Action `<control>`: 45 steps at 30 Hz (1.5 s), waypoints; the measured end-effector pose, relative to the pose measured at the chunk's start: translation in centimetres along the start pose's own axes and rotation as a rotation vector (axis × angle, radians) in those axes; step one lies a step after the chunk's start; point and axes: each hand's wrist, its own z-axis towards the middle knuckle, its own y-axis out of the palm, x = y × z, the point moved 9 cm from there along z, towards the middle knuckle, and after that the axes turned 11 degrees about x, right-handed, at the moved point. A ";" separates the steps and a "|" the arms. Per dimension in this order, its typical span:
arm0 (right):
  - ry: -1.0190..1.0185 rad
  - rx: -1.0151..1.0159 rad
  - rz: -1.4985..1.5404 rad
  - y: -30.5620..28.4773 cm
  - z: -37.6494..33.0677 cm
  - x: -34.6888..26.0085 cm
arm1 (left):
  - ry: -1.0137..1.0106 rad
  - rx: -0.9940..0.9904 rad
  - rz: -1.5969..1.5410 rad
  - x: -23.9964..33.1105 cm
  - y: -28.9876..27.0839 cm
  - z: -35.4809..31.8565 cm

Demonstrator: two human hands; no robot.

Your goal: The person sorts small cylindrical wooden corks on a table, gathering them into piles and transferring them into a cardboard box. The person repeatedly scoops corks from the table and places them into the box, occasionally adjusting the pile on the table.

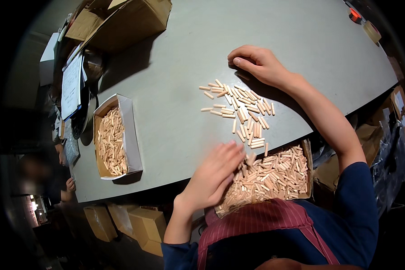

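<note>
The largest risk is judged to lie with the box of dowels (274, 180) held in the lap against the edge of the tabletop (175, 135): it overhangs, and a nudge from the left hand (216, 175) could tip it and spill the pegs to the floor. The left hand is laid flat and open on that heap, fingers spread, nothing pinched. A smaller risk is seen in the loose dowels (243, 110) spread near the tabletop's edge; a sweep of the right forearm could roll some off. The right hand (256, 63) is curled on the bare surface just beyond them; whether a peg is enclosed cannot be told.

The tabletop is pale grey and matt. A second, white-lined box of dowels (114, 141) is placed well to the left, with brown cartons (130, 20) and papers (72, 85) at the far corner. More cartons (144, 227) are stacked below in a dim room.
</note>
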 end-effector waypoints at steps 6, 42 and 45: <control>-0.036 -0.005 -0.019 0.0 0.1 -0.6 | -0.084 0.297 -0.116 -0.4 -2.2 0.7; -0.095 0.003 -0.060 0.4 0.0 0.0 | -0.375 1.167 0.772 -3.1 -19.2 -8.9; -0.125 0.017 -0.052 0.0 0.1 -0.3 | -0.287 0.875 0.733 -3.4 -13.2 -5.0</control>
